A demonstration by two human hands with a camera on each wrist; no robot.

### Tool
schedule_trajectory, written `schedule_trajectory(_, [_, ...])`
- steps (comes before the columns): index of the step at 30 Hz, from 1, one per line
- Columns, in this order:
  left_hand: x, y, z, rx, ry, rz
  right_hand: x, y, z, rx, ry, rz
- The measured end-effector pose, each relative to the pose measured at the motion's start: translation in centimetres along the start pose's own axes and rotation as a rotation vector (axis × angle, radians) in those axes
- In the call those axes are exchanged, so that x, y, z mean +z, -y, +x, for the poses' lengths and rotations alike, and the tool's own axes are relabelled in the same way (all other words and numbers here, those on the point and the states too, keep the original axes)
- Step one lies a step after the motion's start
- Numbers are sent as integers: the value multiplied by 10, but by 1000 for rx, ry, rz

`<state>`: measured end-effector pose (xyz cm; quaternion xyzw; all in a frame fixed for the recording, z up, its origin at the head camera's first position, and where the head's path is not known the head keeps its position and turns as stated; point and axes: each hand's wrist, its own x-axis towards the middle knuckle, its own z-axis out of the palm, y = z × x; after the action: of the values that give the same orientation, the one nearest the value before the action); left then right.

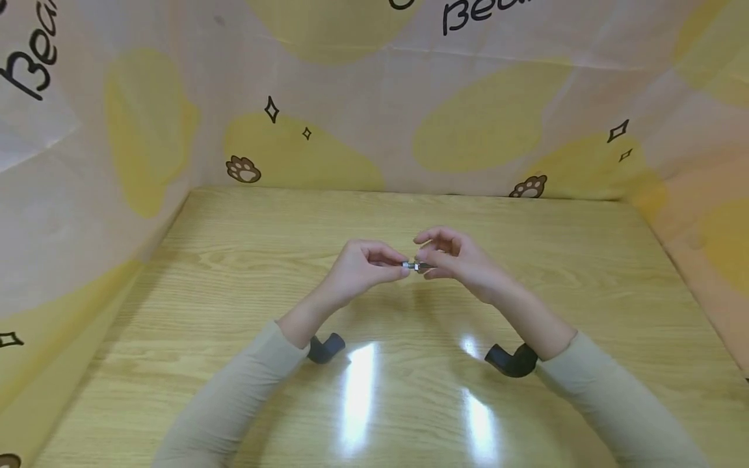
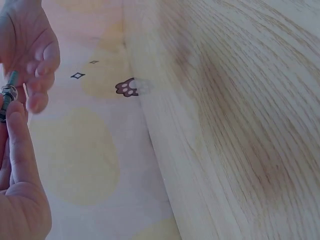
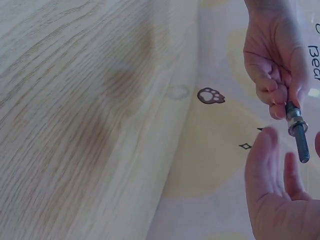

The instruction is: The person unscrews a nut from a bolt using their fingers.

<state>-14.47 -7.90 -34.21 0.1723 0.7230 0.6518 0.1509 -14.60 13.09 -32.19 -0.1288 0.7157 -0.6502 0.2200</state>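
Observation:
My left hand (image 1: 364, 270) pinches one end of a metal bolt (image 3: 302, 144) between thumb and fingers, above the wooden table. A nut with a washer (image 3: 298, 125) sits partway along the bolt, just beyond the left fingertips, and threaded shank sticks out past it toward the right. My right hand (image 1: 465, 261) is around that free threaded end, its fingers spread and loosely bent. The right wrist view shows the right fingers apart from the threads. The bolt's other end is hidden in the left hand's grip.
The wood-grain table (image 1: 234, 286) spreads beneath both hands. Printed cloth (image 1: 398, 117) with yellow patches and paw prints hangs at the back and sides. A black curved piece (image 1: 326, 348) shows at the left wrist, another black curved piece (image 1: 510, 361) at the right.

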Motion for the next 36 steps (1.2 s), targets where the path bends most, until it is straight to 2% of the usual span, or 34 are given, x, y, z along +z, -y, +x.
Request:
schedule_trajectory(4, [1,0,-1,-12,8,-9,0,0,-1,39,35,-10])
schedule_trajectory(10, [1,-1,-1,-14,3,0,1,0,-2,-8,35,0])
schedule_trajectory(18, [1,-2,-1,4,17,-2,2,1,-1,88,-10,38])
schedule_trajectory(26, [0,1,0,14,17,14,4,0,-2,32,6,72])
schedule_trajectory(36, [-1,0,-1,16,17,11,1,-3,-1,7,1,115])
